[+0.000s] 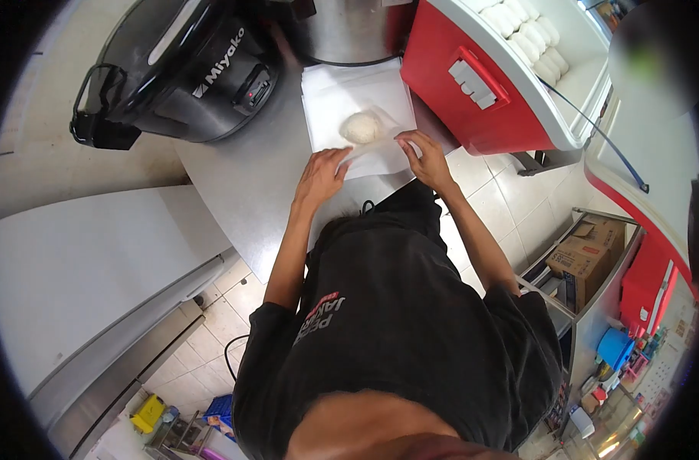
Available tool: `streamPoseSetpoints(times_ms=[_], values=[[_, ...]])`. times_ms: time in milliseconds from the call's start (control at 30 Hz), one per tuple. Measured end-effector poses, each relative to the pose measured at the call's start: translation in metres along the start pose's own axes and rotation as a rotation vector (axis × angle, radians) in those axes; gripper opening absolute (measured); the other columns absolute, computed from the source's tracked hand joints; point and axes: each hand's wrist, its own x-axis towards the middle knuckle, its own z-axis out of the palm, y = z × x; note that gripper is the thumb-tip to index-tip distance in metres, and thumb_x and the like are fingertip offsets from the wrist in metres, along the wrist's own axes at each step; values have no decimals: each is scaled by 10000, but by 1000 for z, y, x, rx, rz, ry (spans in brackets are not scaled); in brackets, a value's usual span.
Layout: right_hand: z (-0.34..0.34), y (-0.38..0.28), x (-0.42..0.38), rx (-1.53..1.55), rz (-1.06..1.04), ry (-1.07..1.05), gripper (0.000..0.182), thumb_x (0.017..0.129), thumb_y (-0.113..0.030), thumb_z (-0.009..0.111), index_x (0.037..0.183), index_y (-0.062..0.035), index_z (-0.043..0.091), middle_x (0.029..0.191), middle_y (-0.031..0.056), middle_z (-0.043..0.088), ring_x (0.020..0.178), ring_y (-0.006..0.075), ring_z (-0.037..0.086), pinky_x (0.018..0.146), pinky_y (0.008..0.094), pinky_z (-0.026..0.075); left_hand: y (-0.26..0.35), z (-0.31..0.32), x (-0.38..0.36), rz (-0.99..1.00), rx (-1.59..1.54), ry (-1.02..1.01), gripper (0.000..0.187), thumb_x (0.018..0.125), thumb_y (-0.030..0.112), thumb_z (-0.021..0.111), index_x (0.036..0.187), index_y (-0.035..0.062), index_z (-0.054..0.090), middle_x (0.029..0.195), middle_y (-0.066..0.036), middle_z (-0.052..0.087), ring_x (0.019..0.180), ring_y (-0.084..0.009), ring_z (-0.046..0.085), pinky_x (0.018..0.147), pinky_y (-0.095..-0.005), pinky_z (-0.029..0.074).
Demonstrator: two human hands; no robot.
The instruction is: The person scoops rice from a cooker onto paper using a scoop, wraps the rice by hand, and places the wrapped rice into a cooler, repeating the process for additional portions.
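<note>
A rounded mound of white rice (361, 127) lies on white paper sheets (326, 98) stacked on the metal table. My left hand (322, 175) pinches the near left part of the top sheet, just below the rice. On the other side, my right hand (426, 157) has its thumb and fingers closed on the sheet's right corner. Between my hands the near edge of that sheet is raised a little. Neither hand touches the rice.
A black Miyako rice cooker (203, 73) stands at the back left of the metal table (238, 180), beside a metal pot (349, 34). At the right, an open red cooler (472, 84) holds several white wrapped bundles (522, 34). A white surface (111, 268) lies left.
</note>
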Motion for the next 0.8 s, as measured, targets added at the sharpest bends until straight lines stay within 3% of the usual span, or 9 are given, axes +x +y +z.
streamPoseSetpoints(times_ms=[33, 233, 333, 467, 533, 567, 667, 733, 800], values=[[0, 2, 1, 1, -7, -3, 138, 792, -38, 600, 927, -30, 627, 947, 124, 646, 947, 327, 591, 844, 384, 449, -5, 1, -1, -52, -49, -125, 230, 835, 103, 558, 1021, -9, 632, 1040, -185, 634, 972, -340, 591, 849, -408, 465], [3, 49, -6, 7, -25, -236, 228, 728, -8, 623, 955, -29, 638, 935, 126, 655, 915, 322, 621, 802, 366, 476, -40, 30, -25, -63, -14, -52, 259, 811, 38, 535, 1045, 58, 644, 1031, -178, 639, 965, -351, 593, 881, -413, 459], [0, 50, -13, -43, 93, -358, 162, 823, -89, 610, 959, -3, 636, 901, 116, 668, 836, 236, 633, 781, 317, 474, -46, 27, -36, -120, -37, -117, 238, 826, 63, 557, 1046, 60, 648, 981, -166, 660, 910, -347, 621, 830, -387, 479], [8, 49, -19, 76, 268, -260, 266, 912, -238, 536, 905, 13, 625, 730, 189, 584, 669, 264, 573, 676, 353, 450, -24, 5, -30, -362, -312, -92, 187, 826, 94, 605, 997, 49, 665, 927, -151, 677, 855, -316, 648, 795, -340, 479], [25, 62, -16, 115, 266, 23, 286, 909, -256, 540, 854, 16, 608, 714, 212, 573, 667, 316, 585, 641, 387, 437, -31, 15, -21, -475, -493, 234, 205, 853, 185, 608, 933, 2, 655, 796, -215, 650, 776, -363, 639, 706, -357, 484], [28, 57, -10, 114, 265, 19, 286, 909, -256, 540, 854, 16, 608, 714, 212, 573, 667, 316, 585, 641, 387, 437, -34, 20, -15, -478, -494, 237, 205, 853, 185, 608, 933, 2, 655, 796, -215, 650, 776, -363, 639, 706, -357, 484], [32, 55, 0, -152, 218, 167, 237, 882, -222, 550, 817, 1, 595, 734, 225, 593, 699, 376, 596, 632, 419, 448, -43, 40, 1, -551, -348, 317, 216, 863, 181, 575, 931, -16, 633, 775, -234, 637, 779, -375, 632, 697, -399, 492], [30, 66, -3, -436, 220, -82, 233, 809, -230, 619, 917, -23, 614, 778, 251, 616, 764, 406, 619, 695, 451, 477, -49, 51, 4, -487, 110, 59, 212, 866, 158, 535, 964, -19, 597, 804, -225, 642, 795, -383, 629, 696, -449, 496], [31, 71, -8, -448, 213, -88, 214, 780, -196, 621, 917, -32, 615, 785, 241, 620, 763, 412, 614, 688, 457, 480, -57, 61, 2, -384, 192, 66, 192, 855, 133, 513, 985, 3, 568, 810, -215, 644, 774, -400, 625, 692, -479, 498]])
